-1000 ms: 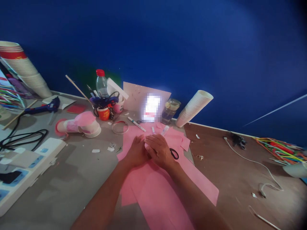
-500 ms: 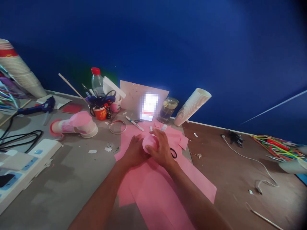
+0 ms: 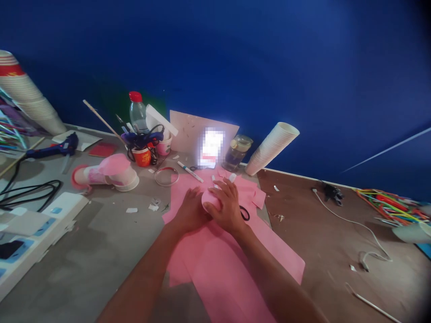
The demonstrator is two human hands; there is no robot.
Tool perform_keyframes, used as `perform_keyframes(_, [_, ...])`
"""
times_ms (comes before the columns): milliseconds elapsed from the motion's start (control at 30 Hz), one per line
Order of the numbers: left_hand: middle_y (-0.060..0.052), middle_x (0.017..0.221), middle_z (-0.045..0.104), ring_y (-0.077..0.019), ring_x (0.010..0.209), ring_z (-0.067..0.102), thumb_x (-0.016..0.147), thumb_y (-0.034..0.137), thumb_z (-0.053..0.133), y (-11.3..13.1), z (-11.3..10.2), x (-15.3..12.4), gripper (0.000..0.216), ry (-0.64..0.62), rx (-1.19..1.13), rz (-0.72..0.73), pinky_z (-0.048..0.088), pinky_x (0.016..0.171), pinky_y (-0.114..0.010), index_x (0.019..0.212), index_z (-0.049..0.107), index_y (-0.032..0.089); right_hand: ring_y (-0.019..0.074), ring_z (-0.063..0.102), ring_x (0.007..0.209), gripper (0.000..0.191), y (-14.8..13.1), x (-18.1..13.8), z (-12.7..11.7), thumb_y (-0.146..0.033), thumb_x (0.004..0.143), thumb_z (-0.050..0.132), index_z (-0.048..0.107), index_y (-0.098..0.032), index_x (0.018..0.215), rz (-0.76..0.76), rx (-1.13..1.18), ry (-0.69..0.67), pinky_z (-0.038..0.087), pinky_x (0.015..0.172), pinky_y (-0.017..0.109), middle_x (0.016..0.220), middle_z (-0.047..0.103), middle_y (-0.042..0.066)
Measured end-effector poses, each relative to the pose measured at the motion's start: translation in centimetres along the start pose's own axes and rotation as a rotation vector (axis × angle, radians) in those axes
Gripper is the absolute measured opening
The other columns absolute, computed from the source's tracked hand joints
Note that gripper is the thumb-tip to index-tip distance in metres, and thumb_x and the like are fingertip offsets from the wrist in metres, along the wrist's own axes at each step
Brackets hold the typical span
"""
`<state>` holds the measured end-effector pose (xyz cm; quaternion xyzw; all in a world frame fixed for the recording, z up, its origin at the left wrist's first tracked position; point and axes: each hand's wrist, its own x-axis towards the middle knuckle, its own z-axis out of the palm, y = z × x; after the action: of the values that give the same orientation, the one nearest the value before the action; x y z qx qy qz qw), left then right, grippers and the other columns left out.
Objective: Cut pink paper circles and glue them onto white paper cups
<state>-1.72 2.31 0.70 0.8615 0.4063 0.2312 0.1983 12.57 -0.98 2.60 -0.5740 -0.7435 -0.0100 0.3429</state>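
Both my hands meet over a large pink paper sheet (image 3: 222,264) in the middle of the table. A small pink paper-covered round piece (image 3: 210,198) sits between them. My right hand (image 3: 229,208) curls over its right side, thumb under its lower edge. My left hand (image 3: 190,211) presses against its left side, fingers bent. Black scissors (image 3: 244,213) lie just right of my right hand, partly hidden by it. Smaller pink paper pieces (image 3: 257,197) lie beyond my hands.
A pink-wrapped cup piece (image 3: 107,172) lies at the left, near a tape ring (image 3: 166,176) and a marker (image 3: 190,171). A cup of tools (image 3: 143,150), a bottle (image 3: 136,112), a jar (image 3: 237,152) and a white cup stack (image 3: 271,148) line the blue wall. Cables (image 3: 350,224) cross the right side.
My hands lay flat together on the paper a second ago. Now they are raised around the small pink round piece, which shows between them. The view shifted slightly.
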Motion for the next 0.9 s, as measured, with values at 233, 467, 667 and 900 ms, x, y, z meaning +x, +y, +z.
perform_keyframes(233, [-0.010,0.108,0.060,-0.0317,0.115,0.046,0.068,0.031,0.062,0.0,0.0,0.0,0.031,0.003,0.012,0.011,0.035,0.098,-0.048,0.097,0.060,0.019,0.0313,0.035,0.127,0.038,-0.4,0.1,-0.1,-0.038,0.077,0.060,0.061,-0.021,0.111,0.079,-0.013,-0.055,0.019,0.107,0.053,0.119,0.061,0.007])
perform_keyframes(467, [-0.012,0.112,0.059,-0.0336,0.118,0.044,0.070,0.033,0.061,-0.2,0.3,-0.1,0.035,-0.009,0.032,0.012,0.033,0.099,-0.051,0.102,0.061,0.018,0.0310,0.033,0.129,0.042,-0.7,0.1,-0.2,-0.038,0.078,0.058,0.058,-0.022,0.116,0.139,-0.001,-0.101,0.012,0.108,0.056,0.119,0.062,0.007])
perform_keyframes(667, [-0.011,0.116,0.058,-0.0348,0.122,0.041,0.072,0.038,0.061,0.1,-0.1,-0.1,0.040,-0.027,0.007,-0.024,0.030,0.101,-0.053,0.108,0.060,0.020,0.0326,0.032,0.130,0.050,-0.1,0.1,-0.1,-0.040,0.079,0.056,0.049,-0.021,0.124,0.135,0.040,-0.044,0.018,0.105,0.057,0.129,0.053,0.009])
perform_keyframes(900, [-0.010,0.113,0.060,-0.0337,0.121,0.042,0.071,0.037,0.062,0.4,-0.4,0.0,0.036,-0.034,0.028,-0.025,0.031,0.101,-0.050,0.104,0.061,0.021,0.0308,0.038,0.125,0.043,0.2,0.3,-0.3,-0.037,0.074,0.059,0.051,-0.018,0.112,0.066,0.145,0.085,0.026,0.104,0.053,0.121,0.055,0.012])
